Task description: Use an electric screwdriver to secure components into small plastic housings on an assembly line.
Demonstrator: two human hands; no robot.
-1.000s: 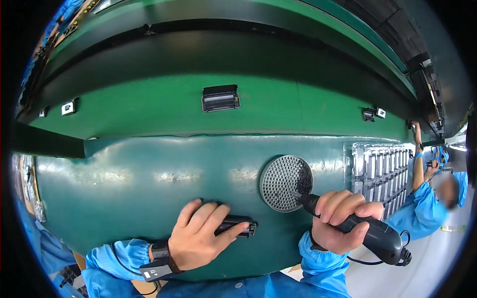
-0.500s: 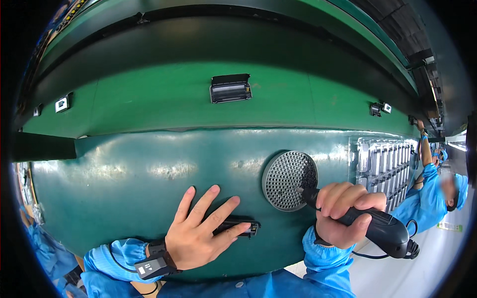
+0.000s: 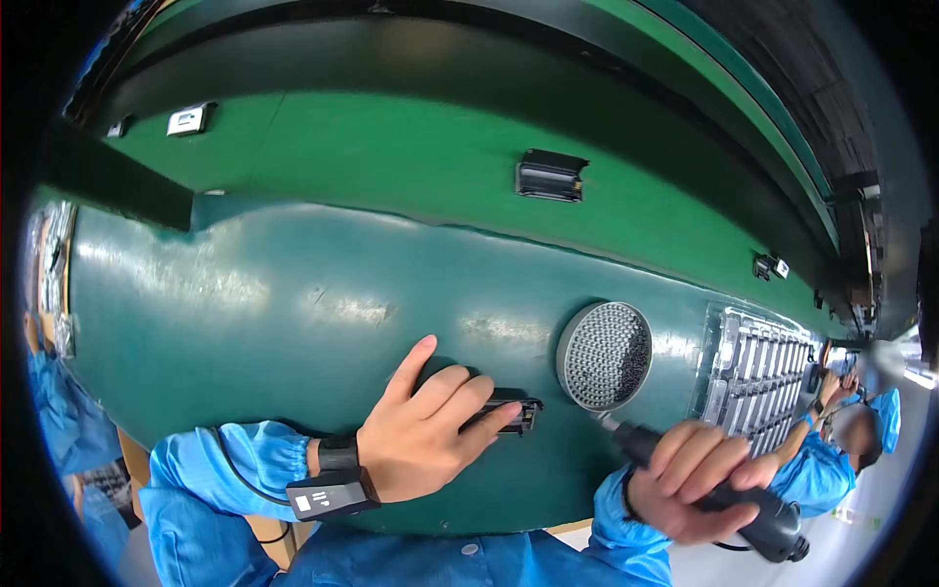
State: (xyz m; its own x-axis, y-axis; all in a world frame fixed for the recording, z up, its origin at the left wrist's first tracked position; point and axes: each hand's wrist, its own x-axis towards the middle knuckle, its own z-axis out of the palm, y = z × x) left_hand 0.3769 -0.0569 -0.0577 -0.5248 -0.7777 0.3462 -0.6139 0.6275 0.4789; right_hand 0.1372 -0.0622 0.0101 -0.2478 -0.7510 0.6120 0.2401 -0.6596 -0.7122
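Under the fingers of my left hand [image 3: 423, 438] lies a small black plastic housing [image 3: 528, 416] on the bench. The index finger points forward while the others curl over the housing, and most of it is hidden by them. My right hand [image 3: 690, 481] is wrapped round a black electric screwdriver [image 3: 778, 531]. Its tip sits just off the near edge of a round grey dish [image 3: 564, 357], which has a dimpled floor and small dark screws heaped toward its right side. Whether a screw is on the tip, I cannot tell.
Beyond the teal bench [image 3: 323, 264] runs a green strip carrying an open black housing [image 3: 550, 178] and small devices at both ends. A clear tray [image 3: 719, 382] of parts stands right of the dish. A co-worker in blue [image 3: 827, 465] is at the far right.
The screwdriver tip has come out of the dish toward me. My left hand's fingers have curled in over the housing from a flatter spread. The whole view has tilted.
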